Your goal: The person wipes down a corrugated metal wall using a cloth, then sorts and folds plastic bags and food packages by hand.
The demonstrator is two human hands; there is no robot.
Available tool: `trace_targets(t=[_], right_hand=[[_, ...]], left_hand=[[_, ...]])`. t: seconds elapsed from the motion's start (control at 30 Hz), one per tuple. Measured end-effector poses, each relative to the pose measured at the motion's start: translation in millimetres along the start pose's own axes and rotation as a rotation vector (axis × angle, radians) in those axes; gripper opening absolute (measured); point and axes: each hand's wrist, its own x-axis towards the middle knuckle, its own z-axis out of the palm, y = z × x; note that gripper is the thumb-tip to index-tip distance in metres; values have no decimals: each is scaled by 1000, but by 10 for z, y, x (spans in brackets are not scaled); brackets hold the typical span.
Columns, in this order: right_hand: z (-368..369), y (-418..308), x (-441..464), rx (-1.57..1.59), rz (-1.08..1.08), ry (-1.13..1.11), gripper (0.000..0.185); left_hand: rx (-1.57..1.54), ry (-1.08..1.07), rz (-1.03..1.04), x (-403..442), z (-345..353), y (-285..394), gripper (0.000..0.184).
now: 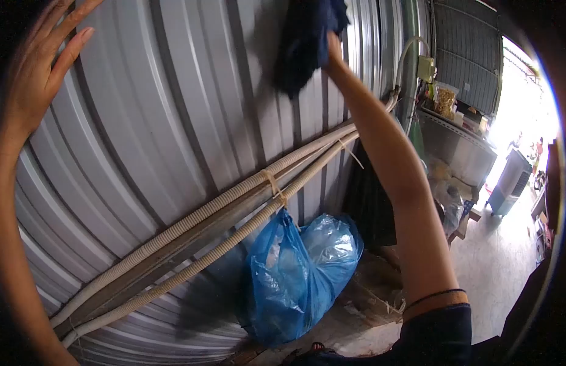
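Note:
My right hand (pixel 333 49) grips a dark blue cloth (pixel 308 43) high up at the corrugated metal wall (pixel 167 91). Part of the cloth hangs below the hand, and most of my fingers are hidden behind it. At the upper left, my left hand (pixel 42 73) is raised near the same wall with its fingers stretched out and nothing in it. Whether its palm touches the metal I cannot tell. Below the right hand, two ribbed beige hoses (pixel 234 194) run slantwise along the wall.
A blue plastic bag (pixel 289 274) hangs from the hoses by a tie. Farther right stand a metal counter (pixel 457 143) with a jar (pixel 444 100) on it, and a grey air cooler (pixel 510 182) on the pale floor (pixel 502 256). Bright light enters from the opening behind.

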Motion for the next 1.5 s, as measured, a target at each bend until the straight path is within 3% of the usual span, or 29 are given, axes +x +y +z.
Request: trace_targets(t=[0.03, 0.1, 0.13, 0.17, 0.23, 0.3, 0.5, 0.7, 0.83, 0.97, 1.1, 1.23, 1.3, 1.37, 1.43, 1.5], right_hand=[[-50, 68, -198, 18, 73, -27, 46], [-186, 150, -618, 54, 334, -151, 42], [-415, -39, -942, -432, 99, -447, 39], [-552, -82, -1187, -543, -108, -453, 39], [-746, -121, -1442, -615, -300, -447, 40], [-905, -133, -1596, -624, -341, -456, 40], [-1031, -101, -1629, -561, -408, -426, 42], [-589, -69, -899, -322, -483, -207, 43], [-322, -41, 123, -247, -506, -28, 44], [-186, -13, 1229, -307, -435, 69, 45], [-225, -46, 1652, -372, -369, 64, 46], [-410, 87, 1014, -367, -441, 8, 47], [-571, 154, 418, -366, -478, -61, 48], [-759, 220, -122, -398, -519, -142, 48], [-940, 273, -530, -439, -552, -218, 49], [-1074, 341, -754, -468, -576, -273, 49]], left_hand=[[5, -8, 0, 30, -58, 31, 45], [-94, 233, 49, 87, -169, 122, 46], [-89, 237, 40, 98, -189, 131, 46], [-84, 248, 49, 100, -202, 135, 46], [-72, 265, 53, 96, -224, 124, 46], [-53, 15, 27, 59, -238, 92, 45], [-95, 85, 6, 56, -310, 154, 45], [-92, -44, -39, 62, -397, 181, 46], [-83, -33, -17, 64, -396, 208, 46], [-151, 37, -75, 54, -388, 225, 42], [-118, -24, -62, 79, -409, 212, 45], [-94, -72, -21, 77, -416, 176, 45], [-128, 52, 59, 104, -377, 157, 42], [-161, -149, -122, 178, -555, 243, 37], [-172, -169, -84, 474, -716, 327, 33], [-298, -31, -50, 816, -874, 572, 34]])
